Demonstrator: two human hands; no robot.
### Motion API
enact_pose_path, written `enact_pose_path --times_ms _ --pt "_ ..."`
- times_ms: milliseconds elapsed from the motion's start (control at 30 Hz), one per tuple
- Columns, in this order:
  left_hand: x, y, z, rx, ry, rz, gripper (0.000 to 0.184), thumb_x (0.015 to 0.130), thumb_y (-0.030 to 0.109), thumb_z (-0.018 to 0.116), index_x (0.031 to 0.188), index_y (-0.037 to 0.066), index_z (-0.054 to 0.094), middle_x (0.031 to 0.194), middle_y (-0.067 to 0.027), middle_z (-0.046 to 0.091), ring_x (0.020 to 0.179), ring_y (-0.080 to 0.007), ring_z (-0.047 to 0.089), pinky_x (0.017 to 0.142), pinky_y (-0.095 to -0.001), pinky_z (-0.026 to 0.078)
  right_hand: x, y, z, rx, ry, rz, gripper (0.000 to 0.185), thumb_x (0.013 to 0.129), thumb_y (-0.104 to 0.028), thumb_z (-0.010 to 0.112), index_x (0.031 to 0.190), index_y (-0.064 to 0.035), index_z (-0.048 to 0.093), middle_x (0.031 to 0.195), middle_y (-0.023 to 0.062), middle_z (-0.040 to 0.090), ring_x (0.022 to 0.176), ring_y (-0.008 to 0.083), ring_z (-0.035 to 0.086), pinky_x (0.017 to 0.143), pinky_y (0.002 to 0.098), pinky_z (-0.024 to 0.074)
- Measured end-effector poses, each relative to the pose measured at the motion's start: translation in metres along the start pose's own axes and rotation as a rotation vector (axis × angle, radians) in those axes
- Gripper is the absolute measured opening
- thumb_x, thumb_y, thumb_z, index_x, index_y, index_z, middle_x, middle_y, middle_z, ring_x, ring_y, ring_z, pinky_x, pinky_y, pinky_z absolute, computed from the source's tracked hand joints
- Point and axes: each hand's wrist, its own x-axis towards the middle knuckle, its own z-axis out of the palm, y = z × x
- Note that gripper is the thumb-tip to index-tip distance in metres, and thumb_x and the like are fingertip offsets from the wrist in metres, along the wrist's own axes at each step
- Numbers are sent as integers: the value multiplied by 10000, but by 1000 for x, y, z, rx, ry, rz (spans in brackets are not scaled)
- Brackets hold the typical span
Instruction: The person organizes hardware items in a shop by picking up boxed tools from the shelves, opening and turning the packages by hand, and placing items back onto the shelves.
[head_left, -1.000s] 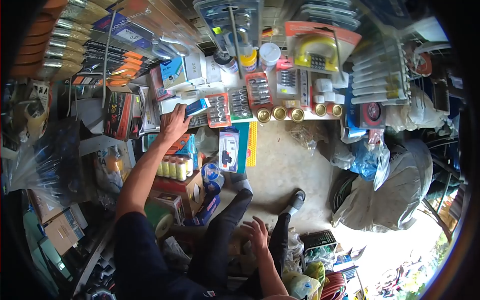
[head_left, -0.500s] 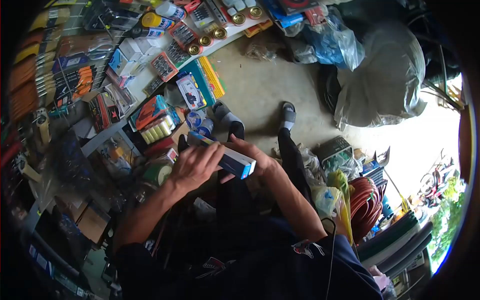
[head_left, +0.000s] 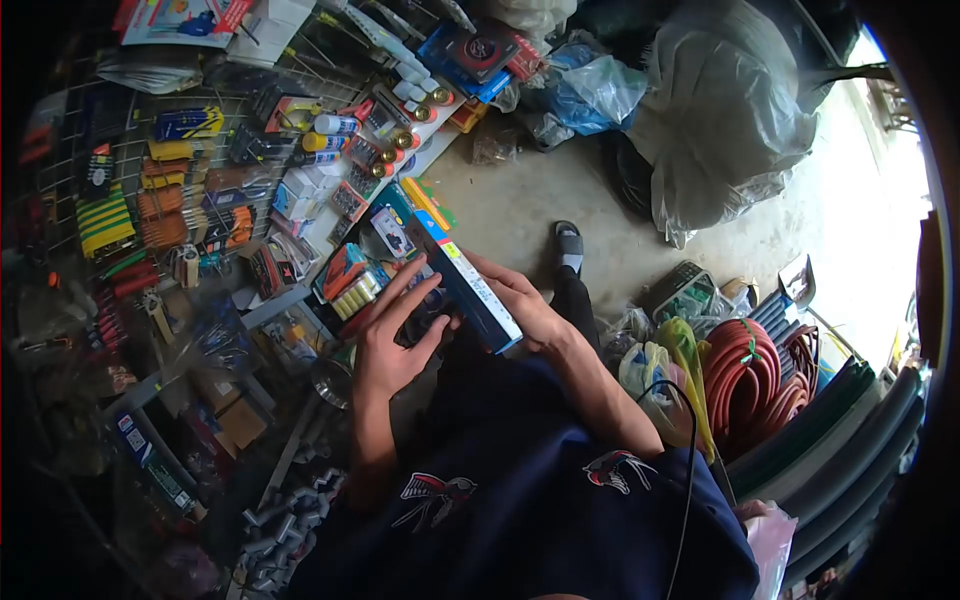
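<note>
A long, narrow carton (head_left: pixel 478 285), dark on its broad face with a white and blue printed edge, is held tilted in front of my body. My right hand (head_left: pixel 525 308) grips it from the right side, its fingers partly hidden behind the carton. Just left of the carton is my left hand (head_left: pixel 395 335), with fingers stretched and apart; its fingertips come close to the carton's dark face, and I cannot tell whether they touch it. What the carton contains is not visible.
Left of me, a shelf holds spray cans (head_left: pixel 325 142), a yellow cell pack (head_left: pixel 355 298) and packaged tools. A large plastic-wrapped bundle (head_left: pixel 715 120) stands at upper right. Coiled red hose (head_left: pixel 745 370) and dark pipes (head_left: pixel 850 455) lie at right. Grey pipe fittings (head_left: pixel 285 540) lie at lower left.
My left hand has let go of the carton, and its fingers have spread. The carton has turned steeper, showing its printed edge. The head view has shifted, revealing more of the left-hand shelves.
</note>
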Motion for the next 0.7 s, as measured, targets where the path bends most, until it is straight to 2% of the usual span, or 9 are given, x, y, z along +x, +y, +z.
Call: enact_pose_path --times_ms 33,100,200,267,333,367,467,600,700 --pt "3 8 0 -30 7 24 516 800 3 769 1304 30 657 1449 -172 579 1313 -336 583 1064 -422 474 -7 -9 6 -4 -11 -15 537 1112 -236 429 1609 -88 286 1301 122 620 952 204 715 758 327 630" --pt "13 30 -1 -63 51 71 453 816 6 743 1263 25 673 1386 -170 622 1253 -335 619 1039 -410 483 -17 -26 18 13 39 -134 527 1115 -200 415 1612 -83 282 1296 120 625 959 199 705 855 319 592" --pt "27 49 6 -130 299 15 384 913 129 706 1270 -3 657 1257 -187 680 1167 -326 658 998 -399 496 -27 -47 34 -155 86 -308 525 1113 -176 411 1610 -64 282 1313 119 620 949 178 696 858 323 586" --pt "41 71 7 -250 328 -70 466 938 226 738 1318 -13 613 1173 -180 712 1102 -262 679 961 -378 512 -27 -52 35 -370 190 -435 521 1111 -149 411 1601 -19 289 1451 128 550 1249 174 577 1049 308 465" --pt "52 96 -4 -285 197 -205 534 914 261 782 1334 -17 602 1154 -187 718 1084 -246 687 964 -375 514 -31 -65 46 -393 186 -531 522 1107 -140 418 1596 -7 294 1502 130 507 1359 174 483 1119 306 391" --pt "57 100 -1 -174 265 -104 556 883 240 807 1334 -19 609 1169 -192 718 1093 -241 691 974 -375 512 -35 -72 50 -400 180 -544 522 1107 -140 418 1596 -7 294 1502 130 507 1359 174 483 1119 306 391" --pt "62 120 -8 -197 251 -26 545 869 217 807 1323 -21 621 1199 -199 712 1122 -230 684 986 -374 506 -37 -73 62 -353 187 -612 526 1099 -132 431 1591 1 300 1525 131 481 1368 182 481 1126 312 384" --pt "61 132 -12 -243 191 -100 548 860 193 803 1333 -17 621 1176 -191 726 1089 -251 708 958 -369 529 -45 -76 64 -187 163 -583 535 1094 -137 427 1589 16 293 1559 127 431 1413 189 423 1163 317 332" --pt "57 124 -12 -102 224 -9 530 865 189 791 1329 -14 633 1160 -215 732 1093 -272 720 932 -358 542 -47 -74 69 -96 142 -538 542 1097 -157 425 1592 14 285 1556 126 431 1408 186 425 1165 316 327"
